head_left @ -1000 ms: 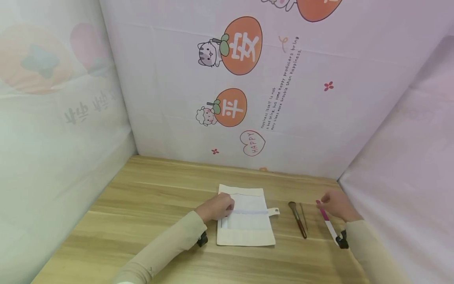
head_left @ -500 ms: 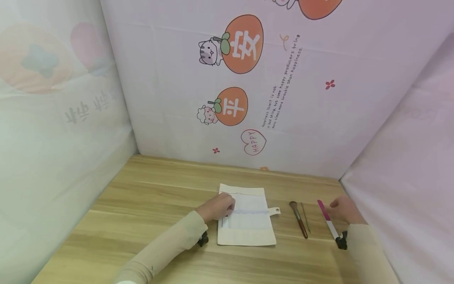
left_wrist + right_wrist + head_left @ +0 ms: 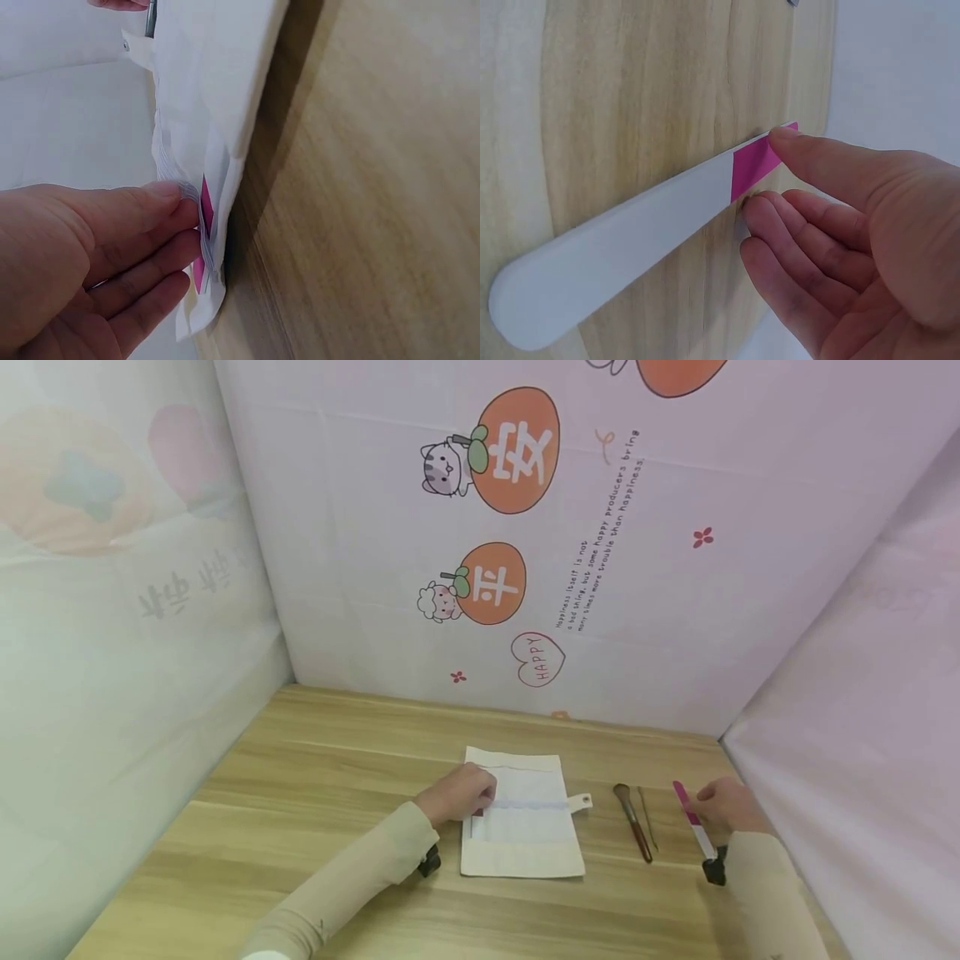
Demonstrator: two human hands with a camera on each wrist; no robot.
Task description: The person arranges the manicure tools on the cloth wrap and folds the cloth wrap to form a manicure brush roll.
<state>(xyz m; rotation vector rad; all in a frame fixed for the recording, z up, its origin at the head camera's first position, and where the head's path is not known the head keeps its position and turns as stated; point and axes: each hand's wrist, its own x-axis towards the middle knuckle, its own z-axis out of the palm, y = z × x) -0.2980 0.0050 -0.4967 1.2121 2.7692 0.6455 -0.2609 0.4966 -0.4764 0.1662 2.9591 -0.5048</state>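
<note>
A white fabric roll case [image 3: 521,856] lies spread on the table, with a pale elastic band [image 3: 528,807] across its middle. My left hand [image 3: 459,793] pinches that band near the case's left side. Under the lifted elastic, a pink strip [image 3: 207,202] shows in the left wrist view; the rest of it is hidden. Off to the right lies a long flat nail file [image 3: 622,240], white with a pink section. My right hand [image 3: 727,804] holds it at the pink section, thumb at one edge and fingertips at the other.
Between the case and the nail file lie a makeup brush [image 3: 634,825] with a dark red handle and a thin metal tool [image 3: 647,818]. The case's snap strap [image 3: 581,802] sticks out towards them. Printed cloth walls [image 3: 375,568] enclose the wooden table [image 3: 300,777].
My right hand has drawn back from the file's far tip and its fingers have come in at the pink section. A dark red bit now shows below my left hand, which has barely moved.
</note>
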